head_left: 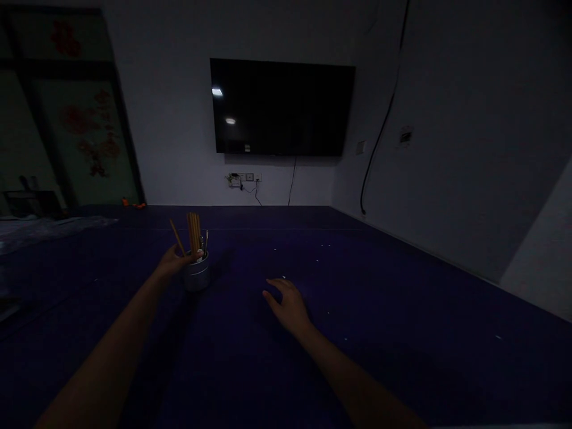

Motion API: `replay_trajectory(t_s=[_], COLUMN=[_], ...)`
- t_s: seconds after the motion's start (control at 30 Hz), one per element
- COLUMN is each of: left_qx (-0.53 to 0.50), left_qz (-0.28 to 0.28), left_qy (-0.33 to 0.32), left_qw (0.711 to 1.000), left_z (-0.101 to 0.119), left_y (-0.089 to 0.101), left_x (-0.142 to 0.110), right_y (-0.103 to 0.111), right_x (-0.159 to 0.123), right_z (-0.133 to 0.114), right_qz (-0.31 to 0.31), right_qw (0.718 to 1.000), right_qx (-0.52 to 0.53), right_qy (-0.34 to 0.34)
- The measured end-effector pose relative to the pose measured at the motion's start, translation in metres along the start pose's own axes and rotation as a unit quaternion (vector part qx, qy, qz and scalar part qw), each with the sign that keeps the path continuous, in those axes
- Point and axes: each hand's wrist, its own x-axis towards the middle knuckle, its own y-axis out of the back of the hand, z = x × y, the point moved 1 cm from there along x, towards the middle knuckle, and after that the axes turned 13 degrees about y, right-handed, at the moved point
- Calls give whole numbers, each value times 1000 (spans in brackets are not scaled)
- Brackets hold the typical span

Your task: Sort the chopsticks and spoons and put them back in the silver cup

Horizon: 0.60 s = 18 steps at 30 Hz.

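Note:
My left hand (173,263) is at a grey cylindrical utensil holder (197,276) standing upright on the dark blue tabletop. Its thumb side lies across the holder's rim, in front of the sticks, and its other fingers are mostly hidden. Several light wooden chopsticks (193,229) stand bunched in the holder, with a single chopstick (177,237) leaning left. Beside the bunch are thin metal utensil handles (206,241), too dark to name exactly. To the right, my right hand (288,304) hovers over or rests on the table, fingers apart and slightly curled, holding nothing.
Small white bits (317,260) are scattered over the blue tabletop (250,369). Crumpled clear plastic (58,229) lies at the far left, with small orange objects (133,204) at the back edge. A television (283,107) hangs on the wall above sockets; a black cable (379,143) runs down the right wall.

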Motion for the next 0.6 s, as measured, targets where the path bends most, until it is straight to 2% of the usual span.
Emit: replay_trajectory(t_s=[0.17,0.37,0.47,0.6], left_qx=[67,49,17,-14], left_qz=[-147,-210,-191,-110], left_qy=[39,62,91,78], left_qw=[986,974,977,991], left_z=[23,25,26,32], left_y=[6,3,-1,-6], left_x=[13,25,38,57], right_y=[0,1,1,2], right_x=[2,3,3,4], right_z=[1,5,6,5], right_qz=[4,10,14,-1], right_qw=[1000,1000,1000,1000], right_qx=[-6,-16,-15,-17], right_qy=[-1,3,10,5])
